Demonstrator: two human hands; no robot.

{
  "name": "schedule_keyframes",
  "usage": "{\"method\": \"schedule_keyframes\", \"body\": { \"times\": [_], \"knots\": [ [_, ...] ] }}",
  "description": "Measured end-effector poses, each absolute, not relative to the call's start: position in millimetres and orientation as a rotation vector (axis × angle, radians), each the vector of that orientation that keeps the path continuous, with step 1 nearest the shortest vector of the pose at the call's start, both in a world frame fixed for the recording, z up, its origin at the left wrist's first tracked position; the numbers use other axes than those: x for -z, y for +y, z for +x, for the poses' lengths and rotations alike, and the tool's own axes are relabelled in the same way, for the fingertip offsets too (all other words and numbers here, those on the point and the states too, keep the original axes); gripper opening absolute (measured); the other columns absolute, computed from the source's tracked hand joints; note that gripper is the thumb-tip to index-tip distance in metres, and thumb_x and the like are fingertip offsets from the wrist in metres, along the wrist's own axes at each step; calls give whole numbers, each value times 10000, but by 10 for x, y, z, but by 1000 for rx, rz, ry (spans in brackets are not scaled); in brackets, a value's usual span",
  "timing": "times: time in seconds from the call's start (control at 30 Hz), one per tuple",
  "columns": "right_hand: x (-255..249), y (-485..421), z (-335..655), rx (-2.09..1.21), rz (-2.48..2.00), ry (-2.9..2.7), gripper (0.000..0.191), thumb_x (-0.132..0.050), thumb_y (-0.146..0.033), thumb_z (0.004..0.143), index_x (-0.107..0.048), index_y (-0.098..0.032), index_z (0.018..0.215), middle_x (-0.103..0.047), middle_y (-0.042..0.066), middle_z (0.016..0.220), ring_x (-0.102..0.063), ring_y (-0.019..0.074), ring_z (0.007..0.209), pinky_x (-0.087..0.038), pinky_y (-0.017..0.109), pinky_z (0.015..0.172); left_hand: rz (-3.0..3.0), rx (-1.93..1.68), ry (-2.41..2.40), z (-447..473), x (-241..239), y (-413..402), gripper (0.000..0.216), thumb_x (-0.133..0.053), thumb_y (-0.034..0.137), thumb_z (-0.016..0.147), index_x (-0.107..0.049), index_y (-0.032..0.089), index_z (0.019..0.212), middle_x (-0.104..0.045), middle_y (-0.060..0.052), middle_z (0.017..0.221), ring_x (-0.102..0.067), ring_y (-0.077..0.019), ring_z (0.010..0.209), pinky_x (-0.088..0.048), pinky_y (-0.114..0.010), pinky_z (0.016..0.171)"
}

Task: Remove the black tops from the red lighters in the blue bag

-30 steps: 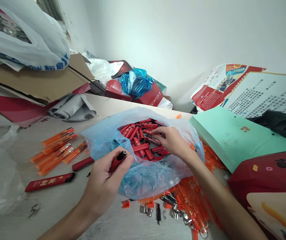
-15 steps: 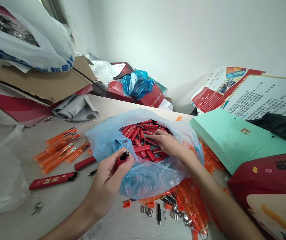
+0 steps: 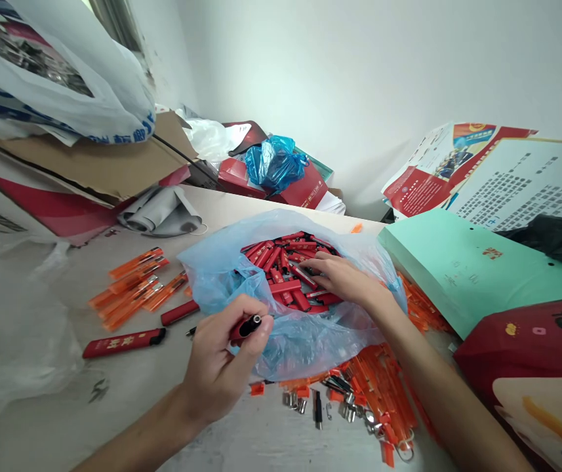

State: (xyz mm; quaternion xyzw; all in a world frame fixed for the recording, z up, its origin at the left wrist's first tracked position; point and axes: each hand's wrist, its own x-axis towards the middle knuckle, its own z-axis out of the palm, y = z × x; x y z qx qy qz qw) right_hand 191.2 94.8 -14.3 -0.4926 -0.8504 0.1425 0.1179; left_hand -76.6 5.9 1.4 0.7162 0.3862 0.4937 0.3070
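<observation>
Head view: your two bare hands at work over a cluttered worktop (image 3: 39, 308).
Left hand (image 3: 221, 367): your grip is closed around a red lighter (image 3: 242, 328), its black end pointing up and right, just in front of the bag's near edge.
Right hand (image 3: 344, 278): your fingers (image 3: 313, 265) lie spread inside the blue plastic bag (image 3: 290, 341), resting on the heap of red lighters (image 3: 281, 259); whether your grip has closed on one cannot be told.
Bag: lies open at mid-worktop, between both forearms.
Left of bag: two red lighters on the worktop (image 3: 123, 342), with orange lighters (image 3: 133, 295) behind them.
Near edge: orange pieces and small metal parts (image 3: 354, 400), touching the bag's lower rim.
Right: green folder (image 3: 462, 269), well apart from your left hand.
</observation>
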Motion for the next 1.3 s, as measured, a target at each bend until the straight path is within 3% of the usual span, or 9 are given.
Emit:
{"method": "schedule_keyframes", "body": {
  "times": [0.27,0.43,0.57,0.73,0.93,1.13,1.3],
  "knots": [
    [170,959,1851,-503,-1436,-2365,310,-586,-72,949,-740,-218,1174,-760,103,1207,-689,284,1121,-512,442,997,1950,-1372,915,-750,-25,34,194,-530,161,984,-531,228,801,-444,48,646,-395,-122,548,-343,-263,529],
    [-79,890,1874,-620,-1412,-2158,195,-636,-235,1005,-707,-200,1183,-766,89,1157,-688,214,920,-552,354,809,1912,-1314,1001,-751,-37,32,216,-526,234,994,-536,222,779,-423,45,613,-380,-127,530,-332,-272,519],
    [-408,716,1789,-1004,-1170,-1783,226,-772,-397,947,-752,-212,1075,-757,61,1074,-678,191,871,-560,326,754,1919,-1310,995,-744,-46,26,231,-517,235,1008,-538,221,778,-427,46,633,-363,-119,528,-316,-269,513],
    [-777,367,1524,-1119,-858,-1822,128,-821,-320,927,-842,-277,1046,-769,46,1009,-702,210,901,-572,330,709,1904,-1283,1051,-722,-66,42,243,-508,232,1013,-531,216,772,-399,65,604,-348,-107,504,-303,-258,497],
    [-862,73,1226,-815,-863,-1982,81,-809,-319,950,-824,-308,1028,-794,11,916,-701,195,789,-581,352,740,1948,-1307,1080,-716,-76,70,159,-561,210,949,-607,198,797,-551,48,647,-472,-109,542,-386,-243,527],
    [-794,29,1174,-624,-858,-2072,55,-778,-319,976,-795,-267,966,-762,-7,812,-676,154,689,-545,285,655,2018,-1313,1037,-729,-29,60,153,-568,204,970,-603,197,822,-562,59,667,-507,-99,567,-422,-226,562],
    [-744,26,1129,-522,-773,-2101,162,-743,-317,1007,-750,-196,900,-733,6,801,-653,122,697,-510,241,655,2023,-1354,968,-727,-4,72,174,-557,206,979,-572,207,806,-561,64,673,-514,-92,562,-427,-214,549]
  ]
}}
